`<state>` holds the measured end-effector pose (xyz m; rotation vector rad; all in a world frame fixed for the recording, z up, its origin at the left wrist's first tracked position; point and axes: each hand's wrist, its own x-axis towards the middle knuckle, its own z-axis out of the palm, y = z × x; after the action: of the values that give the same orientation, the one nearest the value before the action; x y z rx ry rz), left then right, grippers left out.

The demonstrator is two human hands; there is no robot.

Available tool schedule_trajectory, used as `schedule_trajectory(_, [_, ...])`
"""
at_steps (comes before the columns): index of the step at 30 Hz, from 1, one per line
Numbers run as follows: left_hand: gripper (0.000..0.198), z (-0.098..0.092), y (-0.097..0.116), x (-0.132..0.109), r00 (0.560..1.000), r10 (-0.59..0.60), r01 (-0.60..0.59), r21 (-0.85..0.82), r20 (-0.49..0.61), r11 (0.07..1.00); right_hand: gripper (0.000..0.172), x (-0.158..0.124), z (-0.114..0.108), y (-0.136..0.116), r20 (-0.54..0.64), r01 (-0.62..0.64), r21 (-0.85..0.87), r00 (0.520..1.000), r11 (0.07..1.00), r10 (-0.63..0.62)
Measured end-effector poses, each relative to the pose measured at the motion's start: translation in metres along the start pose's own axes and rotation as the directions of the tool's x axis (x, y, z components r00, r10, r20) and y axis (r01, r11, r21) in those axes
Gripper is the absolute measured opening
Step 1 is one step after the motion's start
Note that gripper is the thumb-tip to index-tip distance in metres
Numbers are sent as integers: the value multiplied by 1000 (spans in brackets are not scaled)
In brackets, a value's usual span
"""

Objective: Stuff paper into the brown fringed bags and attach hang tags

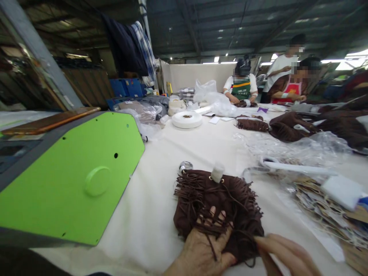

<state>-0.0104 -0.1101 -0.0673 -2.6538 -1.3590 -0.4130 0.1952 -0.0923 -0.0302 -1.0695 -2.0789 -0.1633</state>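
Note:
A dark brown fringed bag (207, 191) lies on the white-covered table (149, 207) in front of me. My left hand (207, 245) rests on the bag's lower front with its fingers spread, and thin brown fringe strands lie across the fingers. At the bag's lower right corner is my right hand (287, 253), its fingertips pinched together at the edge of the brown material; what they hold is too small to tell. A whitish wrapped piece (217, 172) sits at the bag's top edge, between small metal eyelets.
A green-sided machine (115, 184) stands at the left. Behind the bag is a white tape roll (186, 119). Tags (324, 207), clear plastic (304, 147) and brown bags (290, 126) lie at the right. Several people are at the far side.

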Motion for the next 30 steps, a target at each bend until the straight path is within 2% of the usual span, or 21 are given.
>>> schedule_trajectory(2, [70,-7,-5,-9,1000,-19,19,17,-8,1000,46,3,23,-15,50,207,-66,978,976,-203])
schedule_trajectory(5, [76,-22,-29,-40,998,-60,59,45,25,997,59,-1,55,-20,149,207,-213,973,955,-177])
schedule_trajectory(6, [72,-29,-40,-53,993,-112,111,46,33,993,61,-4,61,-18,183,199,-244,971,949,-157])
schedule_trajectory(7, [62,-35,-51,-66,974,-228,228,35,-1,973,61,-7,64,-15,220,206,-263,964,943,-149])
schedule_trajectory(8, [50,-41,-62,-76,925,-373,374,2,-68,927,61,-10,65,-13,241,219,-279,959,935,-152])
schedule_trajectory(9, [39,-47,-71,-84,835,-523,523,-49,-172,851,61,-12,65,-11,258,232,-294,953,927,-156])
schedule_trajectory(10, [34,-52,-78,-87,717,-639,638,-109,-279,763,61,-13,63,-10,275,250,-302,947,920,-167])
schedule_trajectory(11, [31,-58,-82,-86,605,-698,697,-168,-382,697,60,-14,62,-9,286,263,-306,942,915,-176])
schedule_trajectory(12, [28,-63,-83,-81,530,-701,707,-208,-477,676,60,-14,61,-8,294,273,-308,938,911,-181])
schedule_trajectory(13, [26,-68,-82,-73,512,-662,670,-227,-547,706,60,-14,60,-8,298,279,-310,936,909,-186])
schedule_trajectory(15, [31,-75,-74,-56,597,-488,475,-210,-637,855,61,-14,61,-7,315,288,-307,930,907,-189])
schedule_trajectory(16, [38,-77,-69,-49,655,-428,383,-214,-623,898,62,-15,62,-5,329,290,-300,926,909,-187])
schedule_trajectory(17, [45,-76,-66,-44,682,-433,356,-250,-590,901,63,-17,63,-3,353,293,-289,918,912,-183])
schedule_trajectory(18, [50,-74,-63,-43,689,-514,394,-331,-511,858,64,-18,64,-1,381,295,-275,907,915,-178])
schedule_trajectory(19, [53,-70,-62,-44,673,-635,474,-437,-379,764,64,-21,65,2,405,293,-266,899,919,-169])
schedule_trajectory(21, [55,-59,-63,-48,592,-805,619,-621,-33,480,65,-26,66,6,430,275,-264,891,925,-142])
schedule_trajectory(22, [55,-54,-65,-49,569,-815,641,-681,112,354,65,-27,67,8,431,266,-268,893,926,-132])
schedule_trajectory(23, [54,-49,-66,-49,567,-800,631,-728,197,268,65,-29,68,8,430,262,-269,894,927,-128])
schedule_trajectory(24, [51,-45,-67,-47,572,-788,606,-765,228,219,65,-30,68,8,426,257,-268,896,928,-125])
schedule_trajectory(26, [42,-39,-66,-38,557,-806,557,-810,202,182,64,-29,68,5,408,228,-278,908,933,-100])
schedule_trajectory(30, [26,-23,-60,-22,452,-863,556,-828,227,74,62,-23,65,-4,356,206,-315,931,927,-86])
